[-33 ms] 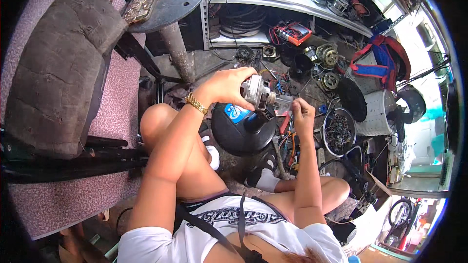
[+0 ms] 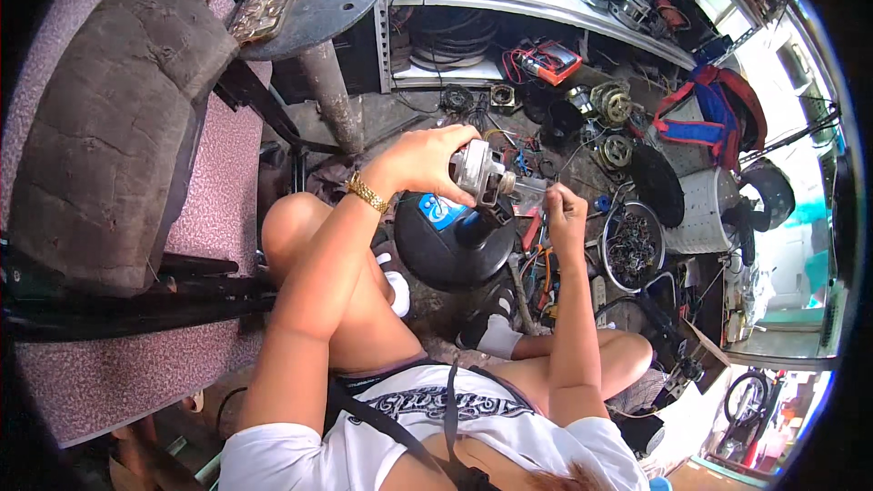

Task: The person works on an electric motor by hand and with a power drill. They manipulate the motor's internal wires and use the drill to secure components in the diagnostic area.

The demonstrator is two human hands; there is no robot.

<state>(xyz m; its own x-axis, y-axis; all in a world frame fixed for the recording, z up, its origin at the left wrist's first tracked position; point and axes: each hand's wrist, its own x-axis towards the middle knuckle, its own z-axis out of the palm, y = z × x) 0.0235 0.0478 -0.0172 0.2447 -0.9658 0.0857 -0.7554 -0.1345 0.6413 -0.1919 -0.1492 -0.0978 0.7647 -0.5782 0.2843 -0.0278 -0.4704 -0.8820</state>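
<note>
My left hand [image 2: 435, 162], with a gold-coloured watch or bracelet at the wrist, grips a small silver electric motor [image 2: 474, 170] from its left side. At the motor's right end a clear, tube-like plastic piece [image 2: 530, 189] sticks out toward my right hand [image 2: 566, 207]. The fingers of that hand are closed in a pinch at the piece's outer end; what exactly lies between them is partly hidden. Just below the motor stands a round black base [image 2: 446, 250] with a blue sticker and a raised black neck, like a fan's base, between my legs.
A metal bowl of small parts [image 2: 633, 247] is at the right, near pliers with orange handles [image 2: 546, 277]. Motors [image 2: 611, 105], wires and a red-edged meter [image 2: 551, 64] lie farther back. A shelf [image 2: 546, 11] spans the back; a round-topped stool [image 2: 338, 2] and cushion [image 2: 109, 127] stand left.
</note>
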